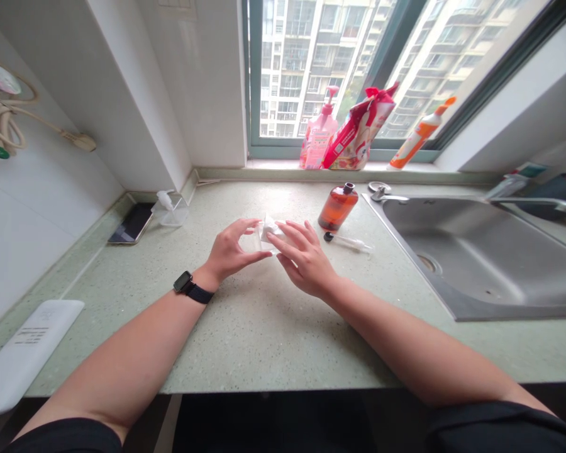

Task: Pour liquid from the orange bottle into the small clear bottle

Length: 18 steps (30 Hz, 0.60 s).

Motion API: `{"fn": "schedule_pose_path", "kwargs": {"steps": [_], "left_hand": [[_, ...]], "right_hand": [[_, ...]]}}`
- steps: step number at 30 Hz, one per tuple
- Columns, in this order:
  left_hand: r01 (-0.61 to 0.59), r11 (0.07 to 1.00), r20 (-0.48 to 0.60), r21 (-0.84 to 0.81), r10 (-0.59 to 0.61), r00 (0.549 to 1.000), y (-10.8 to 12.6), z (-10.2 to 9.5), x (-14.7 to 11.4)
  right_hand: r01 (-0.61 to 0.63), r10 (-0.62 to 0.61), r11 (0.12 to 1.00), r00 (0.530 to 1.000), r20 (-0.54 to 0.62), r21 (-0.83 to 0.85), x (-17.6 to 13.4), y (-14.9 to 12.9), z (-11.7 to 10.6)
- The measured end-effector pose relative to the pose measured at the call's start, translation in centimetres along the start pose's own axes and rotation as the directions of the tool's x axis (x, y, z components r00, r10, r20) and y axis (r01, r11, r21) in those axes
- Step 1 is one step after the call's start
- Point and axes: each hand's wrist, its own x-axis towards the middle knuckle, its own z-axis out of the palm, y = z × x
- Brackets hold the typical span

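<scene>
Over a speckled pale-green tabletop (264, 327), a person's left hand (229, 248) curves sideways, thumb and fingers grasping a small see-through container (258, 240). The right hand (310, 261), palm down, drapes its fingers across a crumpled white tissue (269, 224) at the container, between both hands; whether these fingers grip, I cannot tell.

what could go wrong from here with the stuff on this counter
1. The brown bottle stands beyond the right hand and looks uncapped, so a bump might tip it and spill any liquid.
2. The clear tube with a black cap lies loose beside the bottle and could get knocked away.
3. The small clear container, gripped by the left hand, might slip.
</scene>
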Motion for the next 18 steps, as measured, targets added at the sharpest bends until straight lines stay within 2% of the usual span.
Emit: {"fn": "schedule_pose_path", "kwargs": {"steps": [4,10,15,18], "left_hand": [[0.006,1.0,0.007,0.01,-0.007,1.0,0.1,0.1,0.0],[0.003,0.999,0.034,0.043,-0.005,0.999,0.3,-0.1,0.0],[0.018,0.995,-0.018,0.1,-0.016,1.0,0.2,-0.1,0.0],[0.067,0.989,-0.068,0.134,-0.058,0.996,-0.3,0.0,0.0]], "right_hand": [[0.005,-0.005,1.0,1.0,-0.011,0.005,0.0,0.0,0.1],[-0.087,0.108,0.973,0.99,-0.09,0.214,0.2,0.8,0.3],[-0.156,0.196,0.941,0.975,-0.109,0.301,0.3,0.9,0.2],[-0.169,0.219,0.927,0.969,-0.117,0.334,0.3,0.9,-0.3]]}}
